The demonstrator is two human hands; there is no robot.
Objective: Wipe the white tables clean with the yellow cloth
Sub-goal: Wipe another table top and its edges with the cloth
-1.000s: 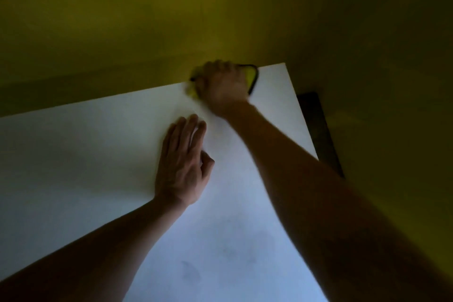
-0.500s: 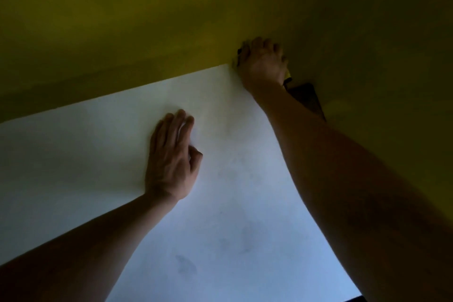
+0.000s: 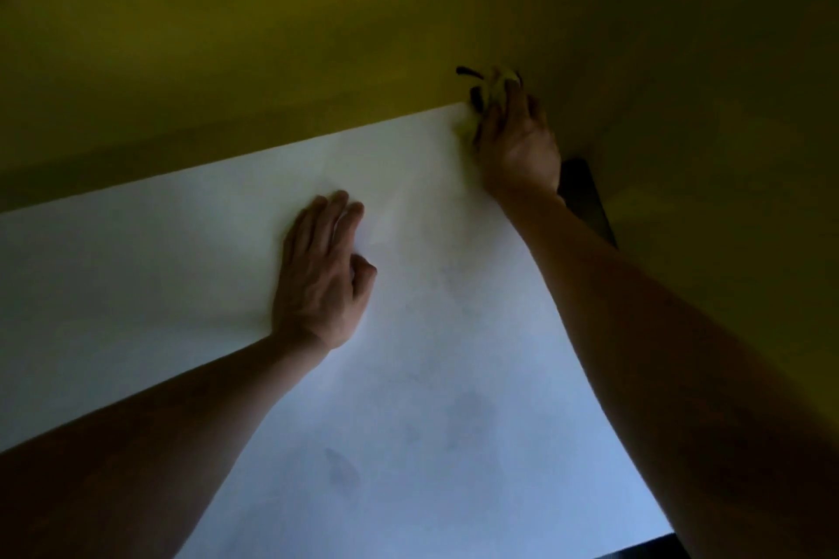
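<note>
Dim light, yellow-green wall [image 3: 318,14] behind. White table [image 3: 159,286] across the lower frame, far edge slanting up toward 2 o'clock, far right corner at about 1 o'clock. Left hand [image 3: 320,277] flat on the table top near the centre, palm down, fingers straight and close together, pointing to 12 o'clock, thumb tucked at the right side, holding nothing. Right hand [image 3: 515,136] at the far right corner of the table, at 1 o'clock from the left hand and well apart from it, fingers curled around the yellow cloth [image 3: 492,89]. Only a small bunch of cloth visible above the fingers, with dark edging, past the table's far edge against the wall; blurred, exact shape hard to tell. Dark object [image 3: 585,200] just beside the right wrist, beyond the table's right edge. Faint grey smudges [image 3: 340,470] on the table at 6 o'clock, between both forearms.
</note>
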